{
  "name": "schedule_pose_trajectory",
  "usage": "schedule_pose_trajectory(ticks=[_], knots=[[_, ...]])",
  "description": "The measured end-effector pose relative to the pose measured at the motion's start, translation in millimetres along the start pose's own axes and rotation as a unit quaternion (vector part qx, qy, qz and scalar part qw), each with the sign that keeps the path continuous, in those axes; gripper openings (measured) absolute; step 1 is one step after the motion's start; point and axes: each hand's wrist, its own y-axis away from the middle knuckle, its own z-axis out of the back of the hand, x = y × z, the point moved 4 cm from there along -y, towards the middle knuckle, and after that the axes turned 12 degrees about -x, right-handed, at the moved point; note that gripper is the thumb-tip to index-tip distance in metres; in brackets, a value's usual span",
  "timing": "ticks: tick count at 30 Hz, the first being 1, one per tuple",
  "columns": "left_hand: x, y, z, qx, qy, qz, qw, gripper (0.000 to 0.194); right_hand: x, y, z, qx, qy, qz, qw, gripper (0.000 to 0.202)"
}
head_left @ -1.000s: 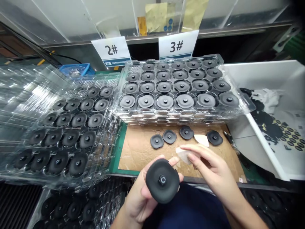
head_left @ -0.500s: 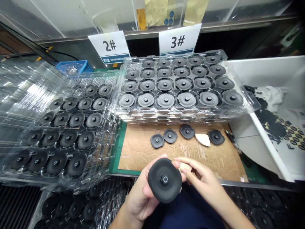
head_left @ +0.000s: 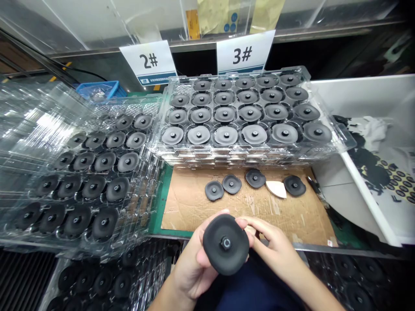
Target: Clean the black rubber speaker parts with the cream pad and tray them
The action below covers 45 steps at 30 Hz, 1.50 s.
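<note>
My left hand (head_left: 197, 263) is closed around the rim of a black rounded-square disc (head_left: 226, 245), its raised centre stud facing up at me. Just to the right, my right hand (head_left: 267, 237) pinches a small cream-coloured pad (head_left: 251, 230) against the disc's edge; fingers cover most of this pad. Beyond my hands, several similar discs lie in a loose row on a cardboard sheet (head_left: 194, 216), among them a black disc (head_left: 214, 190) at the left. A cream wedge-shaped piece (head_left: 276, 189) rests between two of them.
Behind the cardboard stands a stack of clear trays (head_left: 227, 149) filled with black discs. Another stack of clear trays (head_left: 129, 211) is at the left. A white bin (head_left: 366, 194) with black scraps and stickers sits right. Paper signs (head_left: 244, 54) hang at the back.
The held disc has shifted slightly right with my left hand. My right hand's fingers have moved a little, and less of the cream pad shows now.
</note>
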Motion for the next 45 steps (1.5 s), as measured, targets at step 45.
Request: schedule_pose_trajectory(ticks=[45], knots=[[5.7,-9.7,10.8,-0.146,-0.054,-0.071,0.985,0.060,92.8,-8.4,22.4,-0.168,0.010,0.227,0.959,0.026]])
